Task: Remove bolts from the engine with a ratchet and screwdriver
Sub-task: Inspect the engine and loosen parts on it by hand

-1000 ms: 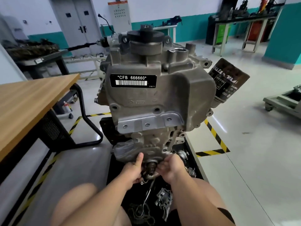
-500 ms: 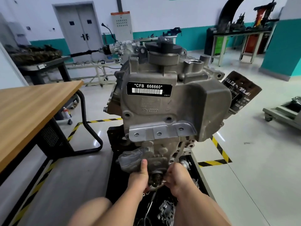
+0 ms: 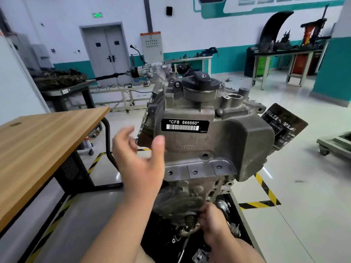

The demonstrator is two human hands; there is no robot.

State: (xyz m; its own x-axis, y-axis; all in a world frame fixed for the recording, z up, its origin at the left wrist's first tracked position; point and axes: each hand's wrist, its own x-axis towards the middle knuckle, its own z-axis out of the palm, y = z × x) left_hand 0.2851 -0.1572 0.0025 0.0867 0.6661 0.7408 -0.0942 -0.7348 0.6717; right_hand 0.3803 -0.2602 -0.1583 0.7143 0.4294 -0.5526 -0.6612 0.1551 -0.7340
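I see the engine (image 3: 209, 149) upright at ctr of view, standing over a black tray (image 3: 234, 207) on the floor. Its grey cast cover faces me, w/ a black label (image 3: 185, 125) reading "*CFB 666660*" above a barcode. A black oil filler cap (image 3: 199, 82) sits on top. A black oil filter (image 3: 283, 126) sticks out at an angle on the right side. A row of three small bolts (image 3: 194, 171) runs along the flange under the cover.

L hand (image 3: 140, 164) is raised in front of the engine's left edge. Its fingers (image 3: 121, 137) are spread and loosely bent, thumb up, holding nothing. It's blurred, so I can't tell if it touches the casting.

R hand (image 3: 212, 223) is low, at the btm of the engine, just above the tray. Its fingers (image 3: 202, 215) are curled up against a small round fitting (image 3: 190, 219) that pokes out of the lowest part of the block. They touch it, but I can't tell whether they actually pinch it: too small, partly hidden.

Loose metal parts (image 3: 199, 255) lie in the tray near my view's btm edge. A wooden counter (image 3: 41, 149) stands at left, near the engine but apart from it. Yellow-black floor tape (image 3: 266, 190) runs right of the tray. A grey double door (image 3: 108, 52) is in the far wall.
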